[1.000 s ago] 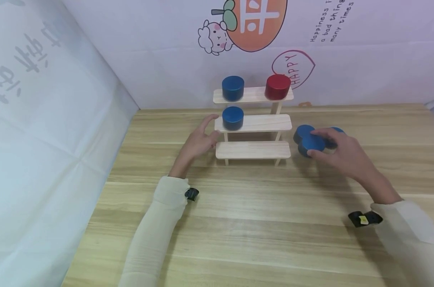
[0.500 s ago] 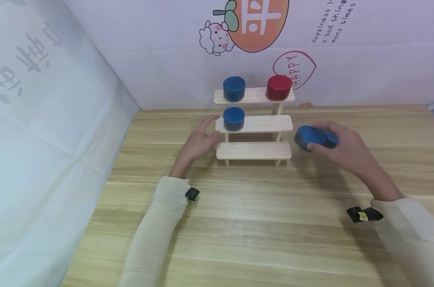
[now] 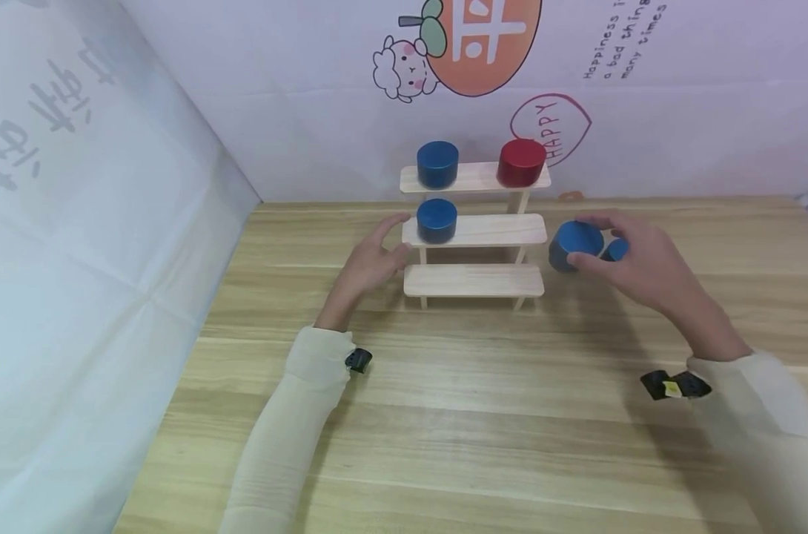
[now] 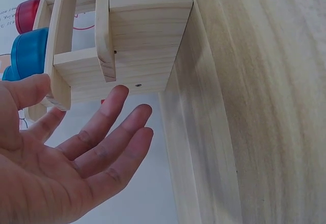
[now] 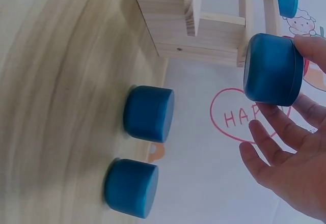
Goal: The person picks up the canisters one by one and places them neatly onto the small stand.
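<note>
Left hand: fingers straight and spread, holding nothing, at the left end of the stepped wooden shelf. Fingertips lie just beside the middle step; contact cannot be confirmed, since the wrist view shows them close to the shelf's side but cuts off the thumb side. That view also hides most of the shelf behind its own end panel.

Shelf: three steps. Top step carries one blue cylinder at its left end and one red cylinder at its right end. Middle step carries one blue cylinder at its left end; its right part is bare wood. Bottom step is bare along its length.

Right hand: fingers curled around a held blue cylinder, lifted off the table, just beside the right end of the middle step. In the head view the hand hides all but a sliver of one more blue piece. The right wrist view shows two blue cylinders lying on the table, nearer one and farther one, close together, apart from the shelf foot.

Count: blue five, red one. Broad bare table in front of the shelf.
</note>
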The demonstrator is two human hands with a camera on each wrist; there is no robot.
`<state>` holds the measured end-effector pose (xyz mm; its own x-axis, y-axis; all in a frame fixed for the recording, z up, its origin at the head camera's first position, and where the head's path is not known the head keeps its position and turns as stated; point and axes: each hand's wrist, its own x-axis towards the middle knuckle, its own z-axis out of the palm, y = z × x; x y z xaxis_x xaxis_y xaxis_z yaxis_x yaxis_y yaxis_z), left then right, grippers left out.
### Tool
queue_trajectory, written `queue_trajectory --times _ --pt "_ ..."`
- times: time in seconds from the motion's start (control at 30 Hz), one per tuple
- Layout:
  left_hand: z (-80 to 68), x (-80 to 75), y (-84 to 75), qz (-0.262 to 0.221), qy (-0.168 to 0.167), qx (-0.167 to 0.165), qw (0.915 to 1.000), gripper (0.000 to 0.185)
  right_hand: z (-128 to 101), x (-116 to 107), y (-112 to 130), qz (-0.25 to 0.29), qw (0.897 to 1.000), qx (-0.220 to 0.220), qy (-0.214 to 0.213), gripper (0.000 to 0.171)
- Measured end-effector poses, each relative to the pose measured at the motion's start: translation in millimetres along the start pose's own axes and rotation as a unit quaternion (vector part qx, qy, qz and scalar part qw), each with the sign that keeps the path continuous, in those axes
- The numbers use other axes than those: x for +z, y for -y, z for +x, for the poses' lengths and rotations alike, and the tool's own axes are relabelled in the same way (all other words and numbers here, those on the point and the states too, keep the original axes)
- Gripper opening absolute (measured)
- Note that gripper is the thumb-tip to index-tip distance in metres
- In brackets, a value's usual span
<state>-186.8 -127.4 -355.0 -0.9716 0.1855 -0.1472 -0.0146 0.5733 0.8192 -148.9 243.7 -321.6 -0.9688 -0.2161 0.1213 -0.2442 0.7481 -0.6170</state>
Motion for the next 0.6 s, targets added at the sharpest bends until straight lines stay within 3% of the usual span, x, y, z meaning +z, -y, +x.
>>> queue_trajectory --times 0.6 --pt "1.0 0.9 -2.3 0.008 -0.004 -0.003 1.0 0.056 17 -2 19 -0.003 0.999 -0.031 0.008 0.061"
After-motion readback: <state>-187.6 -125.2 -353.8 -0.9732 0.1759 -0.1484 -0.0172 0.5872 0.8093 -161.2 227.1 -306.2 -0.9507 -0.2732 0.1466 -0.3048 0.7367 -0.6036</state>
